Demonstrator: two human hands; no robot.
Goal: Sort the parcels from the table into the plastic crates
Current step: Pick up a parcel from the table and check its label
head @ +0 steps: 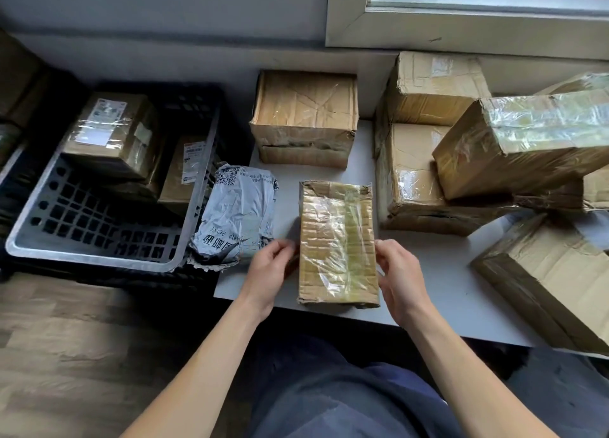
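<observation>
At the near edge of the desk point(445, 292), the left hand point(268, 269) and the right hand point(398, 279) are holding the taped parcel point(337, 243) by its two long sides, each grip pinching one edge. The parcel is lying flat, with its long axis pointing away from the person. Just left of it, a grey mailer bag point(235, 213) is leaning over the rim of the grey crate point(92, 256). Two labelled boxes point(112, 131) are sitting in the far part of the crate. Further right, brown cartons point(425, 88) are standing piled, and the frame is cutting some off.

Left hand point(268, 269) and right hand point(400, 277) grip the taped parcel point(337, 243) on the white table point(438, 289), beside the grey crate point(95, 226)
</observation>
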